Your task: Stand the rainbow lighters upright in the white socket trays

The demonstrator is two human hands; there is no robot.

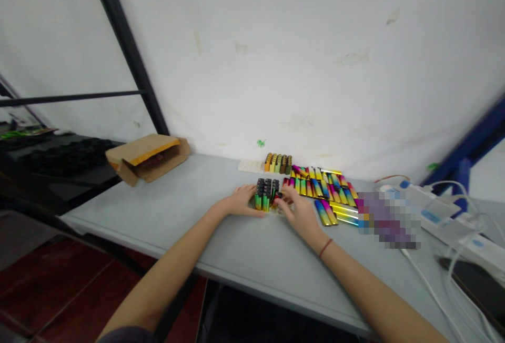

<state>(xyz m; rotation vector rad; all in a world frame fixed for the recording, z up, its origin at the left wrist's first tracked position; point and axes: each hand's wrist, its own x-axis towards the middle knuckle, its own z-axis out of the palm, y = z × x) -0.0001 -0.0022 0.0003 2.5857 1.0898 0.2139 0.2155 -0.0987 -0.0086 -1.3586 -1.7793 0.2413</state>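
Several green-and-yellow metallic tubes [262, 202] with black tops stand upright, packed in rows, in a pale tray [273, 212] that is mostly hidden. My left hand [241, 202] wraps the tray's left side, thumb along the front and fingers behind. At the right side of the group, my right hand [299, 211] pinches a small tube with a dark red end [278, 195]. Its lower part is hidden by the fingers and neighbouring tubes. Just right of that hand lie many loose shiny tubes [324, 211] in yellow, blue, pink and green.
Behind the tray stands another block of gold-and-brown tubes [278, 163], beside a white holed tray [251, 165] at the wall. An opened cardboard box [152, 156] rests at left. Power strips [442, 214], white cables and a dark phone [477, 285] occupy the right side.
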